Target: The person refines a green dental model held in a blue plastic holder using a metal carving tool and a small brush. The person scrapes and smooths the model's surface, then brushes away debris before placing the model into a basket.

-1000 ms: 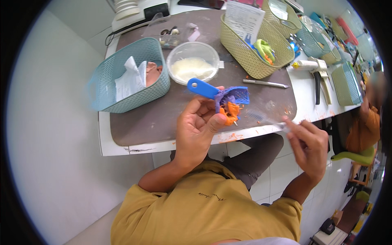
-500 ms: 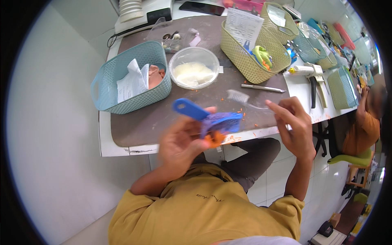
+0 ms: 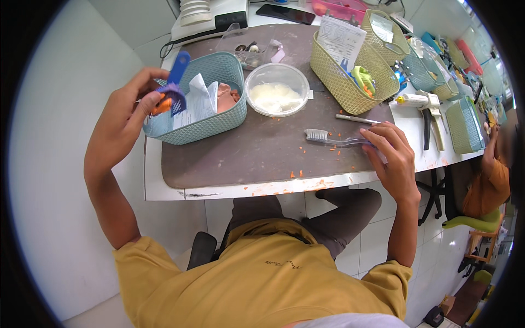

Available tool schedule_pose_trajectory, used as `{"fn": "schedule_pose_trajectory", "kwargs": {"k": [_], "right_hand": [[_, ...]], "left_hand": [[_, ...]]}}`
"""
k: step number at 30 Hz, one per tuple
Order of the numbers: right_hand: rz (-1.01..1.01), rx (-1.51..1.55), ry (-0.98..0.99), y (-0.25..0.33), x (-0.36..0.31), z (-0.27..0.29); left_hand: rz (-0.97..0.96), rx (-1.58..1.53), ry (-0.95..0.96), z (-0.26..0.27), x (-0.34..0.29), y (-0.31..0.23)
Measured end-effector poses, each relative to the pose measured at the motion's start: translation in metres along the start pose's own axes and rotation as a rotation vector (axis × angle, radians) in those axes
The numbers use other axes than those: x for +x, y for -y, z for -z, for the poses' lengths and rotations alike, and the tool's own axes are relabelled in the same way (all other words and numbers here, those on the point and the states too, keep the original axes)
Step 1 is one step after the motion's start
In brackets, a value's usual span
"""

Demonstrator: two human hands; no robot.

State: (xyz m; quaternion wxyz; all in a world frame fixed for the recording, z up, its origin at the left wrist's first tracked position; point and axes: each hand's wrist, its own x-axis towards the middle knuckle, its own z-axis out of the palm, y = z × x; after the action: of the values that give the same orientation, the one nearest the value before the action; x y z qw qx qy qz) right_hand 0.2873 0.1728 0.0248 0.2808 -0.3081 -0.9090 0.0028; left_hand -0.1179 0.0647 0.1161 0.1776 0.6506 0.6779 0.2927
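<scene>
My left hand (image 3: pixel 123 120) is closed on a blue dental impression tray (image 3: pixel 179 69), held above the left side of the light-blue basket (image 3: pixel 219 124). Purple and orange impression material fills the tray, and its handle points up. In that basket are folded white papers (image 3: pixel 198 101) and a pinkish-brown lump (image 3: pixel 225 98). My right hand (image 3: pixel 395 158) pinches the handle end of a clear toothbrush (image 3: pixel 342 142) low over the brown mat (image 3: pixel 235 164); its white bristles point left. Just beyond the toothbrush lies a thin silver tool (image 3: pixel 356 118).
A clear round tub (image 3: pixel 277 90) of white material stands mid-mat. Behind it are a clear box of small parts (image 3: pixel 249 48) and a phone (image 3: pixel 285 13). Yellow-green baskets (image 3: pixel 355 93) and a dispensing gun (image 3: pixel 429 104) stand right. Orange crumbs dot the front edge. A person (image 3: pixel 481 186) sits far right.
My left hand has carried the impression tray leftward, from over the mat's front edge to above the light-blue basket. My right hand has stayed near its place, with the toothbrush a little lower.
</scene>
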Motion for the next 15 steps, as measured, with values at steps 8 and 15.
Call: {"fn": "schedule_pose_trajectory", "kwargs": {"k": [8,15], "right_hand": [[-0.061,-0.032,-0.082,-0.001,-0.018,0.025],[-0.233,-0.071,-0.366,0.0,-0.1,0.046]], "left_hand": [[-0.151,0.318,0.197,-0.005,0.019,0.009],[-0.465,0.323,-0.246,-0.01,-0.03,-0.014]]}}
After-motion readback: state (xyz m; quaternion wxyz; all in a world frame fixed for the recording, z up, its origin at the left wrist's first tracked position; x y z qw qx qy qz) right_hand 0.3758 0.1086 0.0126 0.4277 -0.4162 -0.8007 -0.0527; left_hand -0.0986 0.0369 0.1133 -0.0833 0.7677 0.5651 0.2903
